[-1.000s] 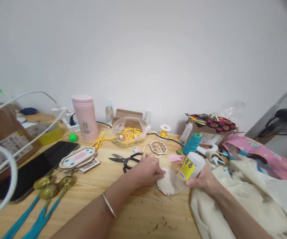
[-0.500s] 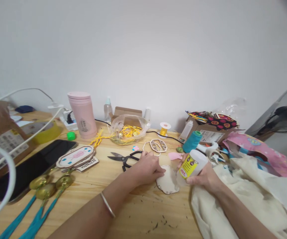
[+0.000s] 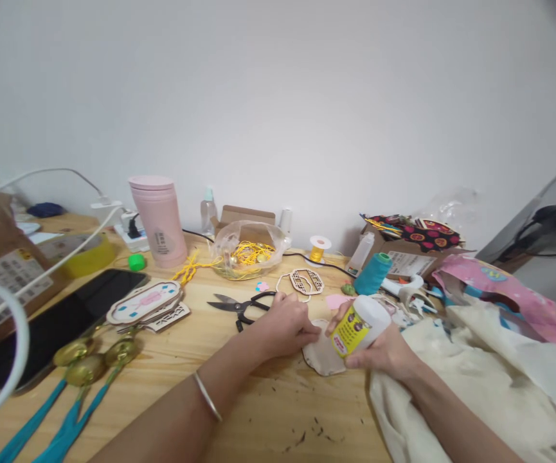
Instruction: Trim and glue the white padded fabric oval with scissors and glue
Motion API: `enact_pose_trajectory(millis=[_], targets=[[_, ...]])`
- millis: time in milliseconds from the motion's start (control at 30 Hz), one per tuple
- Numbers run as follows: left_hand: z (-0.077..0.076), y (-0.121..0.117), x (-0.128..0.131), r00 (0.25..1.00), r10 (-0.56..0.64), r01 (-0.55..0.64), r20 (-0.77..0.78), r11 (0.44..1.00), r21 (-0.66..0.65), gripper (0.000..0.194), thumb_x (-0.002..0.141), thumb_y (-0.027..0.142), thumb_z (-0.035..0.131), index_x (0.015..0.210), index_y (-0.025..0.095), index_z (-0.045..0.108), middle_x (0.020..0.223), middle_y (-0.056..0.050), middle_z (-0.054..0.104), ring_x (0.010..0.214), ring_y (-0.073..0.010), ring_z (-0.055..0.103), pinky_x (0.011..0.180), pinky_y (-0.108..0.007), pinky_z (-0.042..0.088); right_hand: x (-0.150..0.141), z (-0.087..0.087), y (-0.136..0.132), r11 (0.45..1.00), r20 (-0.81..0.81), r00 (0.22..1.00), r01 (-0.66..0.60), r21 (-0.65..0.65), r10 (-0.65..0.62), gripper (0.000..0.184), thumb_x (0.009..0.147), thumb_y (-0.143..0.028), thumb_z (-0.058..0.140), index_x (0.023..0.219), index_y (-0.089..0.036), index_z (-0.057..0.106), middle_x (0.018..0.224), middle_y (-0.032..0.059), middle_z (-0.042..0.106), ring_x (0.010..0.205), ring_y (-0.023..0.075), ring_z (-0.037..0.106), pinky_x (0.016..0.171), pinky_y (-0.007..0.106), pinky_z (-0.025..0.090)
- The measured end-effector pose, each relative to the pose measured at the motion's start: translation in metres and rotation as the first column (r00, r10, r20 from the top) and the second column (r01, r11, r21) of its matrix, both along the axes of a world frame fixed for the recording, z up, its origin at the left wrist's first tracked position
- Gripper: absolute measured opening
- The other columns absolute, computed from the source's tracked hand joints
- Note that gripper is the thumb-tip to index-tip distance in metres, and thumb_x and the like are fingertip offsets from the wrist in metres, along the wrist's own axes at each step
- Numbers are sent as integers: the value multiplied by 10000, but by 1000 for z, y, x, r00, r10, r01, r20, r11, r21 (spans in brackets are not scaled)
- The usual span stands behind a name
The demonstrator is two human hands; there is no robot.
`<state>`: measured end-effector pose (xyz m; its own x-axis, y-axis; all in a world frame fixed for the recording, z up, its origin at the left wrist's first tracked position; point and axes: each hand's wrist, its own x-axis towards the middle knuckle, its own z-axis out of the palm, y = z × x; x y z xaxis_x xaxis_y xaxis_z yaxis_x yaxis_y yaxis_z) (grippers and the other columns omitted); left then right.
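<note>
My right hand (image 3: 384, 350) grips a white glue bottle with a yellow label (image 3: 355, 325), tipped down toward a pale flat oval piece (image 3: 320, 354) on the wooden table (image 3: 268, 411). My left hand (image 3: 287, 325) rests curled at the left edge of that piece, fingertips pressed together on its rim. Black scissors (image 3: 242, 305) lie just left of my left hand. A cut-out wooden ornament (image 3: 306, 281) lies just beyond both hands.
A pink tumbler (image 3: 161, 220), a plastic bowl of yellow cord (image 3: 247, 256), a teal thread cone (image 3: 373, 272), a dark phone (image 3: 60, 318), stacked ornaments (image 3: 145, 303), brass bells with teal tassels (image 3: 89, 357). Cream cloth (image 3: 475, 379) covers the right; boxes stand at both ends.
My right hand has carried the glue bottle a little left, over the oval piece. My left hand has stayed on the piece's edge.
</note>
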<state>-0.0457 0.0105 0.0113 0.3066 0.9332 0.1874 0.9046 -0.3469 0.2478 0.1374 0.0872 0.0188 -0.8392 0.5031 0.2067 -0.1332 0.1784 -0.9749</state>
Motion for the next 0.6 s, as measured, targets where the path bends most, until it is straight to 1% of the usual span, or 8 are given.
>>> enact_pose_trajectory(millis=[133,233,333,400,500,600], targets=[[-2,0,0,1000,3,-3,5,1000,1,345,827,368,392,667,236,668,641,-19,569,724,-175,456,641,-316,250,0,0,0,999,11,999,30,21,-30,505,465,-355,778,865,-200,512,764,28,600,715,192,567,644,311,460],[-3,0,-1,1000,5,-5,4,1000,1,346,825,358,400,634,236,662,625,-15,558,712,-171,456,638,-311,248,-2,1,-1,1000,-10,1000,10,16,-10,469,476,-323,776,850,-203,521,777,24,602,732,192,569,655,309,459],[-2,0,0,1000,9,-9,4,1000,-1,351,824,353,400,615,235,657,612,-14,546,695,-169,451,631,-310,245,-4,1,-3,1000,-40,999,-13,-9,13,515,465,-271,783,890,-210,500,807,23,604,759,199,571,677,322,460],[-1,1,0,1000,9,-9,7,1000,-5,333,820,365,404,653,246,666,616,-11,547,690,-167,451,635,-310,247,-4,-1,-3,1000,-40,999,2,-30,-3,552,462,-254,786,923,-214,484,813,23,605,763,198,571,680,323,458],[0,1,0,1000,8,-8,12,1000,-7,321,820,373,404,686,258,672,619,-8,547,688,-165,452,643,-311,248,-4,-3,-2,999,-27,1000,13,-44,-15,549,463,-249,784,920,-214,482,811,24,606,761,197,569,684,324,456],[-1,1,0,1000,6,-6,11,1000,-5,341,822,368,396,651,248,666,618,-8,547,682,-162,451,643,-314,245,-4,-4,-1,998,-23,999,28,-50,-29,551,463,-248,783,919,-217,476,823,25,604,767,200,572,688,326,458]])
